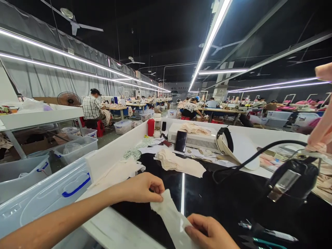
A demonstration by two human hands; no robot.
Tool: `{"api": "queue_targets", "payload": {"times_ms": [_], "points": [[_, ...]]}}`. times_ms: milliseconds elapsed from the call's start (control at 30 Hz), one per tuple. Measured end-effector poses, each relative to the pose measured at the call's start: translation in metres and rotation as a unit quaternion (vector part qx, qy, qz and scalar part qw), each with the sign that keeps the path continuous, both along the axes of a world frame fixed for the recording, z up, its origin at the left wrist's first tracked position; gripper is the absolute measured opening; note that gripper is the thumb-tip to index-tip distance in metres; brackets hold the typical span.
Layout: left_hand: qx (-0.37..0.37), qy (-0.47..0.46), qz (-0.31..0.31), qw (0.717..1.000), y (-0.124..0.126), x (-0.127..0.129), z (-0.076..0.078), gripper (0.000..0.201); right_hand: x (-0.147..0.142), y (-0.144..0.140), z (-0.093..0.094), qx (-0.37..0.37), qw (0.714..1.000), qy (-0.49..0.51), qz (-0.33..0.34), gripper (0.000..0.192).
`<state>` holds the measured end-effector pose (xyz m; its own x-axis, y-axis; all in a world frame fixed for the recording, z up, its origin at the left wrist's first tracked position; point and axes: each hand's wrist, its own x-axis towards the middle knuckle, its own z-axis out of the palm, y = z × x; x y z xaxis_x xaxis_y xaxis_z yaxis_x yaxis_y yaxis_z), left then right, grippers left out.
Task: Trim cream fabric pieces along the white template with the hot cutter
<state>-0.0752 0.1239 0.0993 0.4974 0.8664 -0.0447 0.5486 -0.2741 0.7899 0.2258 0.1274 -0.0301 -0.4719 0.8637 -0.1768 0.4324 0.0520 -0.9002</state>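
Observation:
My left hand point(145, 188) pinches the upper end of a pale cut fabric piece point(168, 214) between thumb and fingers. Lower down, my right hand point(207, 231) grips the same piece at its right edge, thumb on top. The piece hangs slanted over the glossy black tabletop point(207, 193), and its lower end runs out of view. Just beyond my hands lies a stack of cream cut fabric pieces point(178, 162). More cream fabric pieces point(116, 173) rest on the white ledge to the left.
A black electric iron-like tool point(293, 180) with a thick cable stands at right, near pens and cutters point(269, 235). Behind are a phone point(181, 141), a white vented box point(194, 138) and a red container point(150, 128). Plastic bins point(52, 204) line the left; people sit at machines beyond.

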Motion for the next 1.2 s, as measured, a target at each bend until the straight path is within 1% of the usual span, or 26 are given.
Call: {"api": "queue_targets", "payload": {"times_ms": [100, 167, 267, 367, 400, 467, 567, 633, 700, 733, 767, 800, 833, 900, 933, 967, 1000, 1100, 1133, 1200], "points": [[0.037, 0.014, 0.013, 0.999, 0.026, -0.004, 0.013, 0.006, -0.005, 0.027, 0.009, 0.015, 0.999, 0.004, -0.049, 0.051], [0.069, 0.014, 0.026, 0.997, 0.048, -0.002, 0.022, 0.005, -0.005, 0.050, 0.018, 0.053, 0.995, 0.016, -0.088, 0.057], [0.140, -0.002, 0.062, 0.988, 0.082, 0.007, 0.034, 0.009, 0.001, 0.089, 0.035, 0.158, 0.973, 0.043, -0.162, 0.061], [0.228, -0.022, 0.107, 0.967, 0.114, 0.018, 0.038, 0.009, 0.010, 0.129, 0.048, 0.288, 0.930, 0.048, -0.224, 0.064], [0.249, -0.023, 0.116, 0.961, 0.123, 0.021, 0.035, 0.010, 0.012, 0.141, 0.050, 0.330, 0.914, 0.043, -0.234, 0.062], [0.271, -0.013, 0.124, 0.954, 0.139, 0.024, 0.025, 0.012, 0.014, 0.160, 0.046, 0.401, 0.887, 0.025, -0.230, 0.052], [0.268, 0.018, 0.116, 0.956, 0.153, 0.023, -0.002, 0.016, 0.015, 0.179, 0.026, 0.468, 0.862, -0.026, -0.192, 0.035], [0.255, 0.041, 0.107, 0.960, 0.156, 0.020, -0.022, 0.017, 0.015, 0.185, 0.008, 0.497, 0.850, -0.070, -0.161, 0.030], [0.245, 0.057, 0.099, 0.963, 0.156, 0.016, -0.038, 0.018, 0.017, 0.184, -0.006, 0.523, 0.834, -0.114, -0.134, 0.027], [0.243, 0.061, 0.095, 0.963, 0.154, 0.014, -0.043, 0.019, 0.018, 0.182, -0.010, 0.537, 0.823, -0.135, -0.124, 0.024], [0.243, 0.062, 0.093, 0.964, 0.153, 0.012, -0.047, 0.021, 0.019, 0.178, -0.013, 0.553, 0.811, -0.154, -0.116, 0.021], [0.244, 0.061, 0.092, 0.963, 0.151, 0.011, -0.048, 0.024, 0.020, 0.172, -0.013, 0.570, 0.796, -0.171, -0.108, 0.022], [0.247, 0.057, 0.092, 0.963, 0.148, 0.009, -0.048, 0.026, 0.020, 0.164, -0.011, 0.588, 0.781, -0.186, -0.099, 0.030], [0.256, 0.045, 0.094, 0.961, 0.142, 0.005, -0.045, 0.032, 0.017, 0.143, -0.004, 0.626, 0.749, -0.207, -0.067, 0.050], [0.262, 0.037, 0.095, 0.960, 0.138, 0.004, -0.042, 0.033, 0.014, 0.131, 0.001, 0.644, 0.734, -0.212, -0.040, 0.056], [0.267, 0.028, 0.096, 0.959, 0.133, 0.004, -0.038, 0.034, 0.010, 0.118, 0.005, 0.662, 0.719, -0.211, -0.007, 0.057], [0.271, 0.020, 0.096, 0.958, 0.127, 0.005, -0.035, 0.033, 0.004, 0.104, 0.008, 0.680, 0.703, -0.205, 0.030, 0.054], [0.276, -0.001, 0.082, 0.958, 0.100, 0.014, -0.026, 0.029, -0.014, 0.068, 0.016, 0.720, 0.662, -0.171, 0.124, 0.030], [0.273, -0.005, 0.071, 0.959, 0.088, 0.019, -0.024, 0.028, -0.020, 0.058, 0.017, 0.726, 0.653, -0.161, 0.144, 0.025], [0.266, -0.012, 0.046, 0.963, 0.063, 0.031, -0.021, 0.027, -0.030, 0.042, 0.018, 0.729, 0.647, -0.151, 0.166, 0.024]]}}
